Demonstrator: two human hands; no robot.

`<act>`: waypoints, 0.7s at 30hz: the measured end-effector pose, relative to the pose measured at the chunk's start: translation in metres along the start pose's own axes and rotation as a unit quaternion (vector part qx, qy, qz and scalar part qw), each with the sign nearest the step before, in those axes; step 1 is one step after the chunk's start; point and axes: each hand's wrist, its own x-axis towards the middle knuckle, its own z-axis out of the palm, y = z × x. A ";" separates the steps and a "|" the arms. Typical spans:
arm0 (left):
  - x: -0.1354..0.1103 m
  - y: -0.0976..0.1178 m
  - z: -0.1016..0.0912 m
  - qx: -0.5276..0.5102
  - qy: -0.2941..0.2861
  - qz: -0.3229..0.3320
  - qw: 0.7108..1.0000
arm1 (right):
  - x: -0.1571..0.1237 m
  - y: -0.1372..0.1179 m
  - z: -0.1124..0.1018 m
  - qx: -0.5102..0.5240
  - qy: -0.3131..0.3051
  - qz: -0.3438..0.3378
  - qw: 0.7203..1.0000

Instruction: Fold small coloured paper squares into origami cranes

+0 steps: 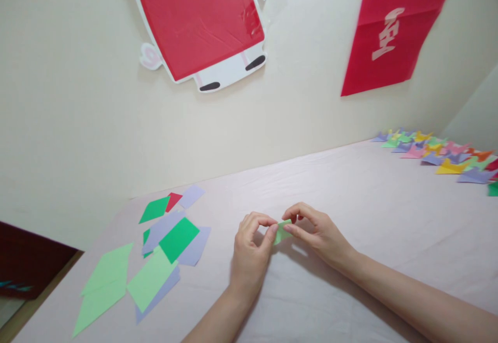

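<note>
Pinch of left hand point(251, 249) and right hand point(319, 234) on green paper point(281, 233) (both hands curled)

Surroundings in your view: pale wall point(78, 99), two red decorations, light cloth point(330, 187), dark panel point(35, 260).
Ahead of you, a red-and-white cutout point(202, 21) hangs on the wall, top cropped by your view; two black ovals point(256, 63) mark its lower edge, a pink swirl point(150, 56) its left side. To your right, a red banner point(412, 37) bears pale lettering point(390, 29) and one crease. The cloth below you shows faint wrinkles; the panel, brown, sits lower left.
</note>
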 end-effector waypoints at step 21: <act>-0.007 0.011 0.011 -0.126 -0.038 -0.126 0.983 | 0.003 -0.008 -0.007 -0.176 0.042 -0.202 0.962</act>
